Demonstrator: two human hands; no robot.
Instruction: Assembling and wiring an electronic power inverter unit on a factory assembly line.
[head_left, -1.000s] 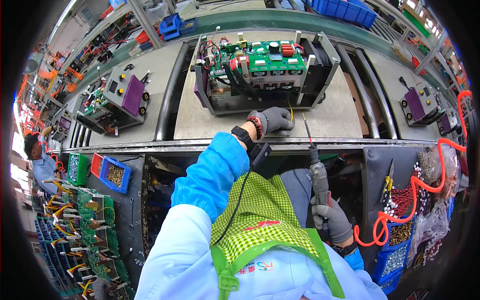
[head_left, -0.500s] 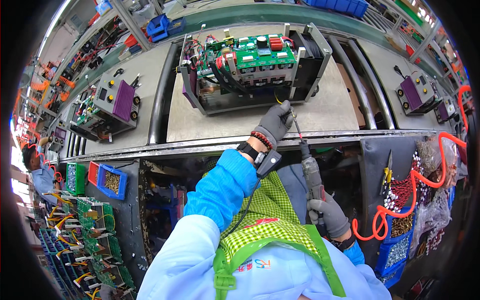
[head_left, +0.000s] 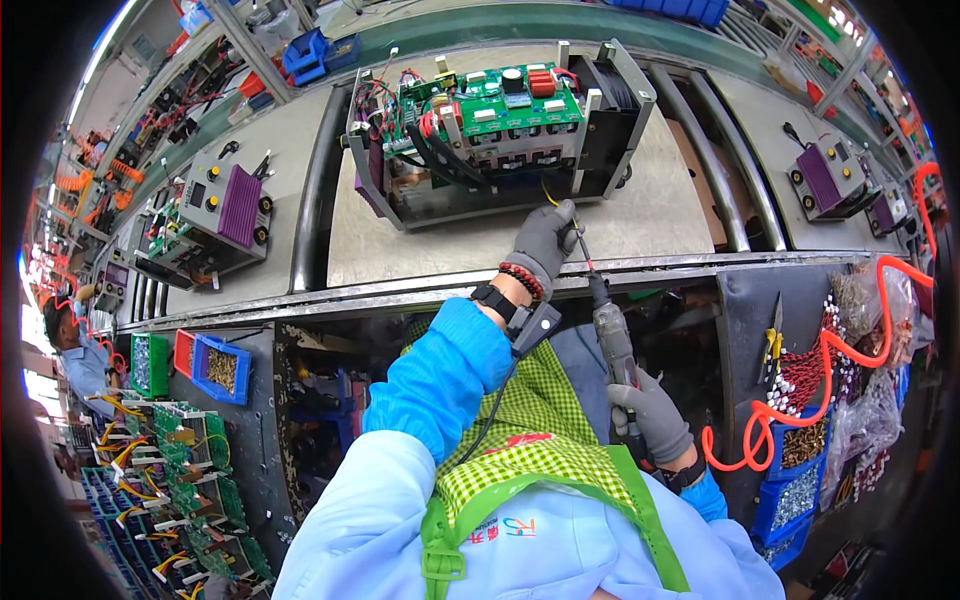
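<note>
An open metal-framed electronics unit (head_left: 500,120) with a green circuit board on top and black and red wires stands on the grey bench plate (head_left: 640,220). My left hand (head_left: 545,240), in a grey glove with a wrist strap and bead bracelet, reaches to the unit's front lower edge and pinches the thin bit of a powered screwdriver (head_left: 610,335). My right hand (head_left: 650,410), also gloved, grips the grey screwdriver body below the bench edge, with the bit pointing up toward the unit.
A smaller unit with a purple panel (head_left: 215,215) sits on the left plate, another (head_left: 830,175) on the right. Blue bins of screws (head_left: 220,365) (head_left: 800,450), an orange coiled hose (head_left: 800,400), racks of circuit boards (head_left: 170,470). Another person (head_left: 75,340) works far left.
The screwdriver has come up and left toward the unit. My left hand, earlier resting apart from the bit, now has its fingers on it.
</note>
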